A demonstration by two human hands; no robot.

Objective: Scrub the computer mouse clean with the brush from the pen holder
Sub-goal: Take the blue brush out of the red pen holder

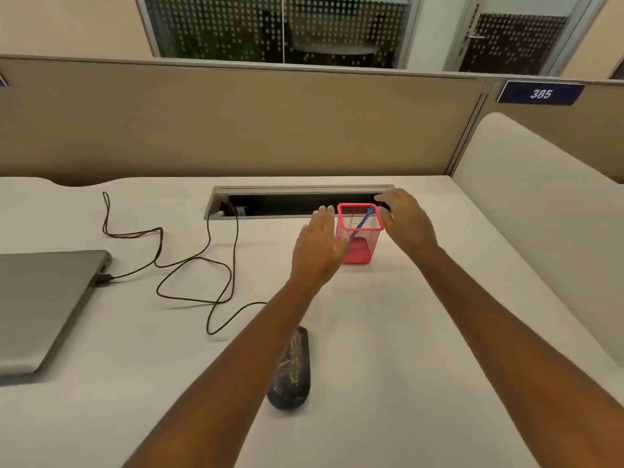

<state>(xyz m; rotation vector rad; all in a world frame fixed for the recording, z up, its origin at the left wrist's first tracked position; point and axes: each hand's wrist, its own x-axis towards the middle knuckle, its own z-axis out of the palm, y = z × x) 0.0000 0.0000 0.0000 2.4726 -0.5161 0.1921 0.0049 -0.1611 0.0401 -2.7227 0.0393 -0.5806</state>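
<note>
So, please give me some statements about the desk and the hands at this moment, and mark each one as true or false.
1. The blue brush stands inside the pink mesh pen holder. True.
2. The right hand already holds the brush. False: both hands are open, one on each side of the holder, and the brush is untouched.
3. The computer mouse lies on the desk, nearer the person than the holder. True.
4. The laptop is open. False: its lid is shut.
5. The left hand rests on the mouse. False: it is up beside the holder.
</note>
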